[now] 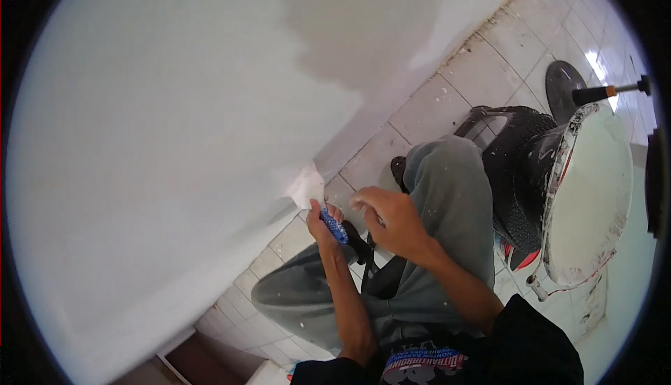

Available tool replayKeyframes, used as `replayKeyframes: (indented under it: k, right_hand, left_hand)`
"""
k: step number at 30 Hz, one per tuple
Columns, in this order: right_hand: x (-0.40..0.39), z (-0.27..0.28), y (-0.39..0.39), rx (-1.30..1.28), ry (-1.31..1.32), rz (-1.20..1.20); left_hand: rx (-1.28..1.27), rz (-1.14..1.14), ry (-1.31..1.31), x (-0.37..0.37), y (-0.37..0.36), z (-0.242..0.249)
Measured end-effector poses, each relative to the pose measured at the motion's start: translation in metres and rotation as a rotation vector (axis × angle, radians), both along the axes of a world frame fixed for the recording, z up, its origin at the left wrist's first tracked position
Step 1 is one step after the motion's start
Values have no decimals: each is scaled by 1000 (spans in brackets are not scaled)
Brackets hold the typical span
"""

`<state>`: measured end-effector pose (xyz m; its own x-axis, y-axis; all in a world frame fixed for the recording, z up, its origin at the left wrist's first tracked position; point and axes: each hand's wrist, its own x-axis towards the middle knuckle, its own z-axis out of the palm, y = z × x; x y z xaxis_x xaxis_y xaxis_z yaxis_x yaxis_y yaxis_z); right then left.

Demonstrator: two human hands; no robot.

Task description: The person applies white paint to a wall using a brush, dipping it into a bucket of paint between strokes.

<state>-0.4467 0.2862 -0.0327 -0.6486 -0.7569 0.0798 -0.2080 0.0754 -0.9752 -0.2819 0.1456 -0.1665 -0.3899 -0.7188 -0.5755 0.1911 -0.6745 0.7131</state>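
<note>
My left hand (323, 225) is wrapped round the blue-and-white patterned handle (334, 227) of a putty knife. Its wide white blade (306, 185) overlaps the lower edge of the white wall (175, 147), just above the floor. My right hand (393, 218) hovers a little to the right, in front of my knee. Its fingers are loosely bent, with a gap between them and the thumb, and nothing shows in them.
Close on my right, a large bucket of whitish paint or filler (590, 196) has a smeared rim. It stands by a black woven-pattern stool (517, 168). Behind is a round black base (565, 91) with a rod. Tiles (419, 116) run along the wall, with debris at the joint.
</note>
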Motion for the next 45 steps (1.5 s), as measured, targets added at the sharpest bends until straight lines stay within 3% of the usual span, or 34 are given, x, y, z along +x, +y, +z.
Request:
replayKeyframes:
  k: [3,6,7,9,11,14,16,18,22,25,29,33,34,39,45]
  right_hand:
    - [-7,0,0,30,-17,-30]
    - [-15,3,-1,33,-46,-42]
    - [-17,4,-1,17,-57,-50]
    - [-21,6,-2,-13,-72,-62]
    - [-23,3,0,7,-54,-53]
    - [-30,3,-3,-13,-55,-90]
    - [-35,1,-2,-50,-78,-122]
    - [-37,-3,-2,-92,-117,-136]
    - [-37,-6,3,-73,-128,-129]
    - [-36,-9,7,-94,-114,-136]
    - [-32,-9,7,-70,-139,-129]
    - [-35,-8,4,-49,-116,-73]
    - [-36,-7,5,-61,-131,-80]
    - [-45,-1,8,-85,-226,-108]
    - [-47,-5,3,-61,-206,-103]
  left_hand:
    - [271,-38,22,16,-24,-99]
    - [271,-191,16,24,-40,-150]
    - [353,-37,-40,24,-42,-189]
    - [436,-27,-39,32,-52,-238]
    - [387,56,-56,25,-39,-239]
    - [225,138,-69,2,-16,-186]
    - [292,8,-24,17,-27,-154]
    - [143,-125,104,32,-45,-103]
    - [-119,-72,-161,26,-13,61]
    - [-267,-18,-56,21,12,181]
    - [-634,-74,63,15,31,267]
    - [-591,60,27,9,16,220]
    - [-420,112,44,7,14,195]
    - [-290,-23,-56,1,3,30]
    - [194,-116,-59,4,-15,-143]
